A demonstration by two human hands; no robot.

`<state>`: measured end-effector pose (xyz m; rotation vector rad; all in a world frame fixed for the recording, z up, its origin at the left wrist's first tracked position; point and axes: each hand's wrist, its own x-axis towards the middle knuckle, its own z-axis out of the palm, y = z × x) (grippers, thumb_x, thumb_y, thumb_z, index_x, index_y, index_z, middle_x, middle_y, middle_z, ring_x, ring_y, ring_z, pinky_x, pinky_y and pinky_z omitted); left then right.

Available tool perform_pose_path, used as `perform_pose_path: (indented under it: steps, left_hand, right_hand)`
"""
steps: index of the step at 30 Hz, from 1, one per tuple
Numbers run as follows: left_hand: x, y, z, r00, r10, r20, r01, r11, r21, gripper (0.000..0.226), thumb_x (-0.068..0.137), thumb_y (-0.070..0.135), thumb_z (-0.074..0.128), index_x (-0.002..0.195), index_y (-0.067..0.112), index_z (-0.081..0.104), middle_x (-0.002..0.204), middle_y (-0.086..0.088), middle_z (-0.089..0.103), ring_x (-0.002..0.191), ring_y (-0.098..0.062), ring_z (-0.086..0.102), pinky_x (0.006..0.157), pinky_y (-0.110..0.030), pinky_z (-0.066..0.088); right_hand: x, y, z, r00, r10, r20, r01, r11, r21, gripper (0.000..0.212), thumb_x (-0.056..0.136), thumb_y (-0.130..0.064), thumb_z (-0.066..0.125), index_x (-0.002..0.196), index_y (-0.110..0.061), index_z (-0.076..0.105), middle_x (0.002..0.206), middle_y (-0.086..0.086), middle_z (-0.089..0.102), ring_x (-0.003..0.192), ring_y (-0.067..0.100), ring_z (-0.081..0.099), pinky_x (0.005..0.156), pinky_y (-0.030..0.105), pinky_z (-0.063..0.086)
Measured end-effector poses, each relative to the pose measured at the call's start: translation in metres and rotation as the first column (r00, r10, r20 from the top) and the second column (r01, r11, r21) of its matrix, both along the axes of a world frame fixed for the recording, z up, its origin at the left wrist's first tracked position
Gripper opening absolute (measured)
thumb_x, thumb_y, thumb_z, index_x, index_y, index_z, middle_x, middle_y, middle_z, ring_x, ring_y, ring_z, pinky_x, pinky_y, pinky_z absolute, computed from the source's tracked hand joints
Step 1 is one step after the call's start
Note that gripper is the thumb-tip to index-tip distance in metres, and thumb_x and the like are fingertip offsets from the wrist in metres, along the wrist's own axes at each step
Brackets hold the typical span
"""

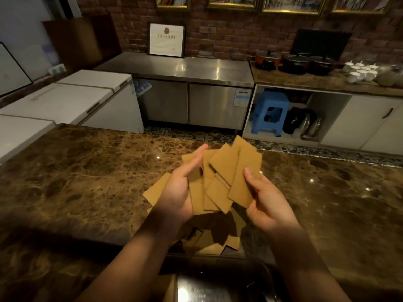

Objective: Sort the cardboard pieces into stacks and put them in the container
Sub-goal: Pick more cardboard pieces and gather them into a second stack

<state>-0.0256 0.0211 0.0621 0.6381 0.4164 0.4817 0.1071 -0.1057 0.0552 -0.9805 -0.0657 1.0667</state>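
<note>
1. Brown marble covers the bench [87, 182] that carries the work; behind it stand a brick wall, a steel counter [174, 68] and white chest freezers [65, 99].
2. Both hands are raised above the middle of the bench, toward its near edge, with a loose, fanned bunch of cardboard pieces [218, 182] between them.
3. The left hand [176, 192] lies under and beside the left of the bunch, palm turned inward, fingers nearly straight and pressed flat against the pieces. It is blurred, so the exact finger contact is hard to tell.
4. The right hand [266, 199] pinches the right-most pieces, thumb on the upper face and fingers curled beneath.
5. The held pieces point in different directions and overlap unevenly, so they are gathered but not yet squared into a stack.
6. More pieces [209, 240] lie scattered on the bench below the hands, close to its near edge, in shadow.
7. A dark, shiny container [218, 286] shows at the bottom of the view, just in front of the near edge. I cannot tell whether any cardboard is inside it.
8. My judgement: the task is at an early stage. No finished stack is visible; aligning the bunch, collecting the loose pieces and filling the container all remain.
</note>
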Motion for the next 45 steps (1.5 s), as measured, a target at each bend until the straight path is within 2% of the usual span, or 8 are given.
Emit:
perform_pose_path:
  steps: [7,14,22,26,30,35,40,45]
  left_hand:
    - [0.008,-0.009,-0.012,1.0,0.004,-0.006,-0.004,1.0,0.004,0.046,0.082,0.02,0.061,0.126,0.031,0.065,0.119,-0.013,0.072,0.106,-0.034,0.07,0.08,-0.049,0.057]
    - [0.002,0.002,-0.005,0.986,0.16,-0.054,-0.137,0.945,0.298,0.056,0.079,-0.003,0.067,0.118,0.037,0.067,0.09,-0.001,0.078,0.085,-0.027,0.075,0.065,-0.04,0.06]
    - [-0.001,0.009,0.0,0.974,0.224,0.021,-0.22,0.93,0.294,0.082,0.068,-0.009,0.064,0.136,0.035,0.052,0.096,-0.001,0.078,0.09,-0.025,0.075,0.067,-0.043,0.06]
    - [-0.003,0.012,0.003,0.962,0.268,0.044,-0.268,0.907,0.324,0.073,0.082,-0.019,0.055,0.124,0.041,0.058,0.093,0.001,0.079,0.09,-0.023,0.075,0.068,-0.041,0.061]
    - [-0.002,0.01,0.005,0.966,0.251,0.061,-0.258,0.916,0.306,0.072,0.078,-0.016,0.057,0.124,0.04,0.063,0.09,0.003,0.078,0.086,-0.022,0.075,0.067,-0.039,0.06]
    - [0.007,-0.004,0.0,0.997,0.013,0.077,-0.027,0.983,0.183,0.06,0.077,0.011,0.06,0.13,0.039,0.061,0.115,-0.014,0.073,0.098,-0.033,0.071,0.074,-0.046,0.059]
    - [0.009,-0.002,0.0,0.995,0.093,0.033,-0.096,0.987,0.132,0.032,0.097,0.032,0.051,0.127,0.04,0.06,0.099,-0.009,0.077,0.083,-0.029,0.075,0.063,-0.045,0.06]
    - [0.003,-0.002,0.002,0.982,0.179,0.054,-0.187,0.917,0.351,0.048,0.077,0.027,0.076,0.122,0.03,0.061,0.092,-0.004,0.073,0.085,-0.024,0.072,0.072,-0.042,0.06]
  right_hand:
    - [-0.006,0.002,0.0,0.992,-0.011,0.127,0.02,0.997,-0.074,0.032,0.091,-0.019,0.067,0.123,-0.015,0.066,0.112,0.012,0.077,0.108,0.031,0.071,0.097,0.056,0.054]
    - [0.011,-0.01,0.006,0.949,0.043,0.311,-0.017,0.996,-0.085,0.024,0.092,-0.024,0.067,0.116,-0.021,0.069,0.104,0.008,0.079,0.094,0.025,0.077,0.066,0.033,0.062]
    - [0.016,-0.015,0.004,0.998,-0.04,0.054,0.034,0.993,0.117,0.043,0.086,-0.024,0.066,0.128,-0.013,0.065,0.122,0.016,0.073,0.106,0.028,0.073,0.091,0.048,0.059]
    - [0.017,-0.018,-0.001,1.0,-0.011,-0.025,0.016,0.977,0.214,0.033,0.092,-0.022,0.061,0.121,-0.013,0.072,0.11,0.014,0.077,0.094,0.025,0.076,0.073,0.04,0.062]
    - [0.01,-0.016,0.002,0.998,0.049,0.036,-0.057,0.964,0.26,0.032,0.088,-0.023,0.061,0.116,-0.019,0.075,0.11,0.012,0.077,0.095,0.025,0.076,0.072,0.041,0.063]
    - [-0.01,0.0,0.009,0.947,0.172,0.27,-0.197,0.978,0.067,0.047,0.082,-0.025,0.069,0.128,-0.017,0.063,0.116,0.011,0.075,0.105,0.028,0.073,0.075,0.037,0.062]
    - [-0.012,0.002,0.009,0.973,0.015,0.232,-0.032,0.997,0.072,0.039,0.086,-0.02,0.068,0.125,-0.017,0.063,0.113,0.012,0.076,0.101,0.028,0.074,0.071,0.037,0.062]
    - [-0.008,-0.001,0.008,0.983,-0.052,0.176,0.047,0.998,0.035,0.03,0.093,-0.019,0.064,0.123,-0.019,0.063,0.107,0.008,0.078,0.096,0.026,0.076,0.068,0.039,0.062]
